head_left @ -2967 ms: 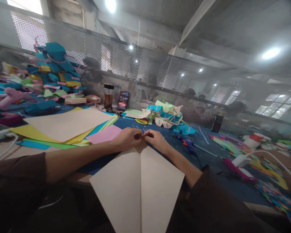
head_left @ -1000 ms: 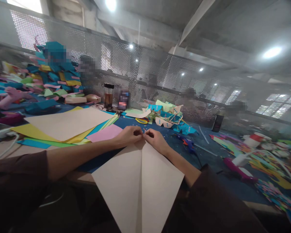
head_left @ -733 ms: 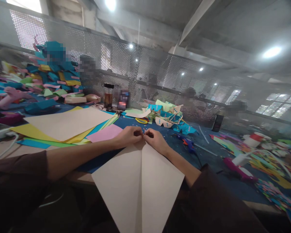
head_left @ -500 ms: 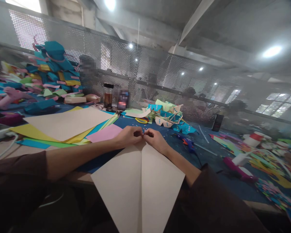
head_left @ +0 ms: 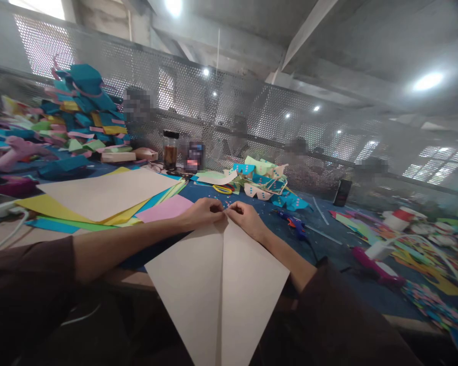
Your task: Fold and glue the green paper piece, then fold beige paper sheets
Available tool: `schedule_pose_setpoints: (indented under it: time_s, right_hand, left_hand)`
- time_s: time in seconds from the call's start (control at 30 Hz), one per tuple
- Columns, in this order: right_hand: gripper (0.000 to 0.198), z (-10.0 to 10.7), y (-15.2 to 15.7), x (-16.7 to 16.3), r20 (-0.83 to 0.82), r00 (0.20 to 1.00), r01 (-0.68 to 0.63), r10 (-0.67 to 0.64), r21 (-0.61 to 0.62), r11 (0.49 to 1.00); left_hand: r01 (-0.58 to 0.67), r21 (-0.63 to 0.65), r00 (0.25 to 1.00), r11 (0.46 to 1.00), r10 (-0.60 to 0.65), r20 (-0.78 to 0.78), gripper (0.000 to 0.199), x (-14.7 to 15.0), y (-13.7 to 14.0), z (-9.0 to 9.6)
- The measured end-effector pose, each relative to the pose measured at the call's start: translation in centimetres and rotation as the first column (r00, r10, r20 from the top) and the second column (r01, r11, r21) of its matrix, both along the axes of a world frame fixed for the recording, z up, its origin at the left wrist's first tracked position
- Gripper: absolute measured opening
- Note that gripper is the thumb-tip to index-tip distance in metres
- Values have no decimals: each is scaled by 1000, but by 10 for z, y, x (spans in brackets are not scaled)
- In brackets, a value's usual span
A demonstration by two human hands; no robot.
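The paper (head_left: 217,284) tip is pinched by left hand (head_left: 202,213) and right hand (head_left: 246,218), best pressed flat with edges meeting at the crease below the grip.

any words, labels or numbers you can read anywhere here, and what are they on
No text in this view can be read.
Jar with the dark lid: no label visible.
Small container beside it: pixelated, unreadable.
Dark box by the mesh screen: too small and blurred to read.
Folded beige paper pinched at its tip by the left hand and right hand: blank.
Teal paper pieces: only small pink marks, no letters.
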State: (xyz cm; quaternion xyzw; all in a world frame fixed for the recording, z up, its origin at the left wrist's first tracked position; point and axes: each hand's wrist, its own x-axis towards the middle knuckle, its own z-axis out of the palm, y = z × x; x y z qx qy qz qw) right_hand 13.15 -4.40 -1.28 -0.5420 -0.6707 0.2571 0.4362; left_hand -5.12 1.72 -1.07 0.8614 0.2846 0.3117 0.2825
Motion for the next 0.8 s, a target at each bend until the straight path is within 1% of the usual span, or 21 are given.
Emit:
schedule_pose_setpoints:
  time_s: [0.2,0.5,0.67,0.8]
  right_hand:
    - [26,-1,0,-1,53,998,-28,27,17,999]
    - [21,1,0,-3,-39,998,-47,45,-64,997]
    - [29,3,-1,-1,-18,999,-42,41,-72,997]
    - [35,4,-2,-1,21,999,-48,49,-58,997]
  left_hand:
    - [20,-13,1000,1000,-20,16,19,0,-1,-1]
    - [5,32,1000,999,-6,28,17,0,-7,2]
    - [-14,27,999,1000,13,34,26,1,-6,2]
    - [-23,21,1000,1000,22,14,25,1,-4,2]
